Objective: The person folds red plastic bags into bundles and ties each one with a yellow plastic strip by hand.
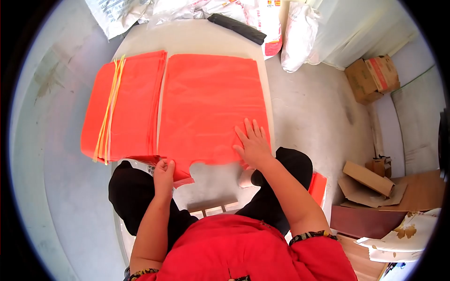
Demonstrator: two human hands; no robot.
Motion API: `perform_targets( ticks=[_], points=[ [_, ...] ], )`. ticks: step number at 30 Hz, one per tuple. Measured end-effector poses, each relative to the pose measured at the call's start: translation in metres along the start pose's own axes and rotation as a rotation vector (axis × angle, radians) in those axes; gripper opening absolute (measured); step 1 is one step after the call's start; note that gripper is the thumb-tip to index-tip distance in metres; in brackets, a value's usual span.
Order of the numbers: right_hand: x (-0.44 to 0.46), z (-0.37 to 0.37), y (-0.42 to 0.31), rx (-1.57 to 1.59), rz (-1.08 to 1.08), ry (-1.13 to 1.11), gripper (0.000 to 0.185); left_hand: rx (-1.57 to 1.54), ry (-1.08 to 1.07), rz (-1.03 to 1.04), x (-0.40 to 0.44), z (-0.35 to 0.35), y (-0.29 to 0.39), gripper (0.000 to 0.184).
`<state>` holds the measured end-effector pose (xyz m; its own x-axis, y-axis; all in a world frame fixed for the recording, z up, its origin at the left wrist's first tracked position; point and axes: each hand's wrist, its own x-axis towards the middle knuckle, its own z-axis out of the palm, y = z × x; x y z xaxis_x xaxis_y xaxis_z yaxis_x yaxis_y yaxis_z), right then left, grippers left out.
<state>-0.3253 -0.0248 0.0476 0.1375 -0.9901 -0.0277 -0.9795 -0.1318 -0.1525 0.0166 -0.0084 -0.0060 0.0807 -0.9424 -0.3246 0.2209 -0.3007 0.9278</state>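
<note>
A red plastic bag (213, 100) with a cut-out at its near edge lies flat on the table. My right hand (254, 147) rests on its near right part, fingers spread. At the near left corner, my left hand (164, 174) pinches the bag's handle strip, which hangs over the table edge. Left of it is a stack of folded red bags (133, 103), with several yellow ties (108, 112) lying lengthwise across it. A narrow gap separates the stack from the flat bag.
A black roll (237, 29) lies at the table's (187, 37) far edge, by white printed sacks (211, 9). On the right are a cardboard box (372, 78) by the wall and an opened carton (370, 185) on a cabinet. Something red (318, 187) sits beside my right knee.
</note>
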Motion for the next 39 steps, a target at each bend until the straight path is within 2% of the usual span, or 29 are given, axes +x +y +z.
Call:
perform_targets(
  ticks=[6, 10, 14, 15, 18, 21, 24, 27, 30, 39],
  points=[
    [-0.003, -0.025, -0.013, 0.031, 0.046, -0.099, 0.071, 0.045, 0.046, -0.032, -0.006, 0.002, 0.005, 0.024],
    [0.015, -0.029, -0.007, 0.049, -0.081, 0.036, 0.069, 0.040, 0.060, -0.095, -0.023, 0.018, 0.037, 0.037],
    [0.045, -0.003, 0.001, 0.077, -0.130, 0.106, 0.066, 0.063, 0.047, -0.046, -0.026, 0.023, 0.047, 0.036],
    [0.050, 0.002, 0.003, 0.079, -0.127, 0.106, 0.065, 0.061, 0.028, -0.062, -0.024, 0.018, 0.043, 0.044],
    [0.059, 0.003, -0.001, 0.021, -0.096, 0.068, 0.064, 0.376, 0.032, -0.024, -0.018, 0.011, 0.035, 0.054],
    [0.062, -0.006, -0.008, 0.033, -0.062, 0.007, 0.064, 0.268, 0.001, -0.013, -0.027, 0.022, 0.055, 0.066],
    [0.071, -0.019, -0.007, 0.081, -0.056, 0.026, 0.065, 0.330, -0.038, -0.004, -0.028, 0.022, 0.061, 0.071],
    [0.085, -0.010, -0.001, 0.080, -0.086, 0.052, 0.066, 0.211, -0.138, 0.013, -0.025, 0.017, 0.055, 0.067],
    [0.096, -0.003, -0.003, 0.028, -0.096, 0.014, 0.066, 0.683, -0.195, 0.087, -0.020, 0.005, 0.053, 0.057],
    [0.101, 0.002, -0.007, -0.006, -0.096, 0.030, 0.066, 0.500, -0.181, -0.006, -0.017, 0.003, 0.048, 0.053]
  ],
)
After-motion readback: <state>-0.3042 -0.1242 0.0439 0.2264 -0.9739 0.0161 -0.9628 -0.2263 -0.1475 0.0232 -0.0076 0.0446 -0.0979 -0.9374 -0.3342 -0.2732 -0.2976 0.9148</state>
